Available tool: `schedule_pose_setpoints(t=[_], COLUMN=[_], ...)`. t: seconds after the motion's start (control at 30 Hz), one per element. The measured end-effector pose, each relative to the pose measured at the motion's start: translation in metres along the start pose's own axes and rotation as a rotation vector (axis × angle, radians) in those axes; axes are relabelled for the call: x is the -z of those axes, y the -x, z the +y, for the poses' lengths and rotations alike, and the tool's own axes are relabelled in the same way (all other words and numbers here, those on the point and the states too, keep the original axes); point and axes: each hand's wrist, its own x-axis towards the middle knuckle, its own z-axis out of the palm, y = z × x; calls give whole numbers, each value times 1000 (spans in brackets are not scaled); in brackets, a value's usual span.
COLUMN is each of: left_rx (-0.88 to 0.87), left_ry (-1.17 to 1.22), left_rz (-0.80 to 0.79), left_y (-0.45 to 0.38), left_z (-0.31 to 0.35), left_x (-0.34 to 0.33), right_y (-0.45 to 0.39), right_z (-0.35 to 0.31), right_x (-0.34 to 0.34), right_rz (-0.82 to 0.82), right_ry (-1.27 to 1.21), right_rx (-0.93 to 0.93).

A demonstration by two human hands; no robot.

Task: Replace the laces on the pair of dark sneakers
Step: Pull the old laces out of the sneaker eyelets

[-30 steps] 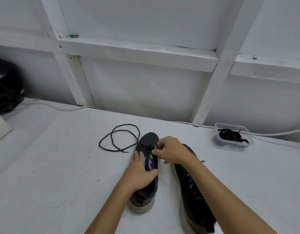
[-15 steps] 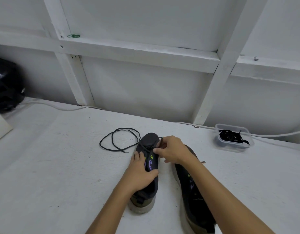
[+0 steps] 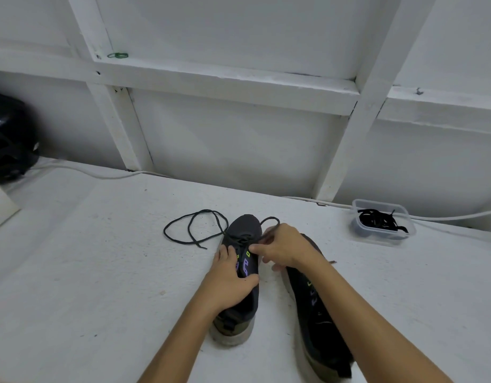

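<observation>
Two dark sneakers stand on the white table, toes pointing away from me. My left hand [image 3: 230, 280] presses down on the left sneaker [image 3: 243, 230] over its purple and green eyelets. My right hand [image 3: 283, 248] pinches a black lace [image 3: 196, 233] at that shoe's front eyelets. The lace makes a small loop past the toe, and the rest trails in loose loops on the table to the left. The right sneaker [image 3: 312, 302] lies under my right forearm, partly hidden.
A clear plastic tub [image 3: 382, 239] holding black laces sits at the back right. A white cable [image 3: 100, 174] runs along the white wall. A black object [image 3: 9, 139] rests at the far left, with a pale board edge [image 3: 1, 208] below it.
My right hand has drawn the lace through the front eyelets, so a small loop now shows beyond the toe. The left hand has stayed on the shoe.
</observation>
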Motion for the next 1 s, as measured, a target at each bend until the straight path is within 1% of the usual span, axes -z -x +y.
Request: schedule_pose_setpoints(t=[0.07,0.13,0.2,0.3,0.4,0.5,0.53,0.57,0.63,0.67,0.7,0.73,0.8,0.87,0.9,0.93,1.0], left_rx=[-2,-7,-10,-5,-8,-2,-3,-5,-6,-5,-4,-5,-4,0,2,3,4], left_ry=[5,7,1,-12,-10,2,2,-1,-1,1,3,4,8,5,4,5,6], left_rz=[3,5,5,4,6,1,3,4,4,3,3,3,3,6,6,6,3], left_y=[0,0,-1,-1,-1,0,0,0,0,1,1,1,1,0,0,-1,-1], left_z=[0,0,0,0,-1,0,0,0,0,1,1,1,0,0,-1,-1,-1], left_x=[0,0,0,-1,-1,0,0,0,0,0,0,0,-1,-1,-1,-1,-1], right_y=[-1,-2,-2,-3,-3,-3,-4,-6,-8,-8,-7,-7,-3,-1,1,1,1], right_z=[0,0,-1,-2,-3,-6,-8,-10,-13,-14,-13,-11,-6,-1,0,1,-1], right_x=[-7,-8,-7,-6,-12,-14,-11,-6,10,18,25,30,30,19,11,4,-8], right_rz=[96,132,117,90,124,118,149,214,390,447,455,411,217,33,-4,2,74], right_ry=[8,-7,-34,6,17,80,47,-35,-266,-354,-385,-355,-188,-44,-7,5,-12], right_rx=[54,114,116,62,111,144,141,137,134,130,118,94,14,-21,-10,13,74])
